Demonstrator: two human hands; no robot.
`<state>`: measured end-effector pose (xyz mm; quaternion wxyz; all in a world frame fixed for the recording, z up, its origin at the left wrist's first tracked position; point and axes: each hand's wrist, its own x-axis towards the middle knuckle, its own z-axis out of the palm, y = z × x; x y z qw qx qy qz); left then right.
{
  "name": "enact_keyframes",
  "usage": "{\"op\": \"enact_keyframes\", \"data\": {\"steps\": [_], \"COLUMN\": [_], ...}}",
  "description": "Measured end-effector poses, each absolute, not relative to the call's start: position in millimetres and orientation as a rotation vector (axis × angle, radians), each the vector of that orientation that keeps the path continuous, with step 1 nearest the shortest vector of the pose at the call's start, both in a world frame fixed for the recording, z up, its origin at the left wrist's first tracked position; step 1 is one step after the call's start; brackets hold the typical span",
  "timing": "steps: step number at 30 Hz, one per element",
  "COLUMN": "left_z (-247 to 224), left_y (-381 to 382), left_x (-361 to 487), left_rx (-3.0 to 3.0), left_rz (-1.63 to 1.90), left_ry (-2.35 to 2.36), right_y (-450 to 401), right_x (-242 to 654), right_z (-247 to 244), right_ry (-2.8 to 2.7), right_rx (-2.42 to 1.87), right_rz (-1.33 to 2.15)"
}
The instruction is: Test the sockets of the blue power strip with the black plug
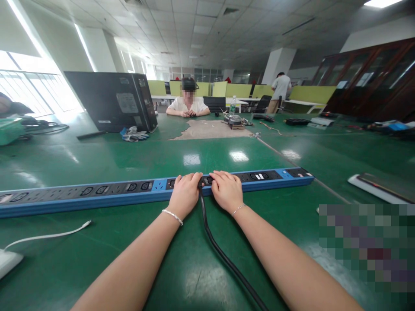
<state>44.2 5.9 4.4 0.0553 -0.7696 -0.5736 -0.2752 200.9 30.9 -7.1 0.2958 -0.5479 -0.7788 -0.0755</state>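
A long blue-and-black power strip (113, 199) lies across the green table, its socket face up. My left hand (185, 193) is closed at the strip's middle, its fingertips against the end of a black power cord (215, 246). That cord meets the strip between my hands and runs down toward me. Its plug is mostly hidden by my fingers, so how far it sits in a socket cannot be made out. Just right of the cord, my right hand (227, 190) grips the strip, fingers bent over its top and far edge.
A black computer case (112, 101) stands back left, with gloves (133, 134) beside it. A white cable (48, 236) lies front left. To the right rests a white-edged flat device (382, 188). Across the table sits a person (188, 103); another person (281, 90) stands farther back.
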Motion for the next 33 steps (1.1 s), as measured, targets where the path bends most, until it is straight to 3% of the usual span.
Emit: {"op": "enact_keyframes", "data": {"steps": [5, 11, 15, 23, 33], "left_z": [4.9, 7.7, 19.1, 58.9, 54.2], "left_y": [5.2, 8.1, 18.2, 10.2, 5.7], "left_x": [45.2, 43.4, 14.5, -88.1, -97.6], "left_rx": [-2.341, -2.197, -2.120, -2.470, -2.739], "left_rz": [-0.857, -1.296, -1.373, -1.040, -0.928], "left_ry": [-1.737, -1.772, -1.850, -2.067, -2.232], "right_y": [31.1, 31.1, 31.3, 31.4, 32.4], "right_x": [201.7, 202.4, 202.6, 202.9, 203.3], "right_z": [-7.0, -7.8, -8.0, -7.7, -8.8], "right_ry": [-2.072, -2.064, -2.050, -2.059, -2.050], "right_rx": [-1.454, -1.431, -1.431, -1.430, -1.431], "right_rz": [-0.190, -0.196, -0.185, -0.174, -0.170]}}
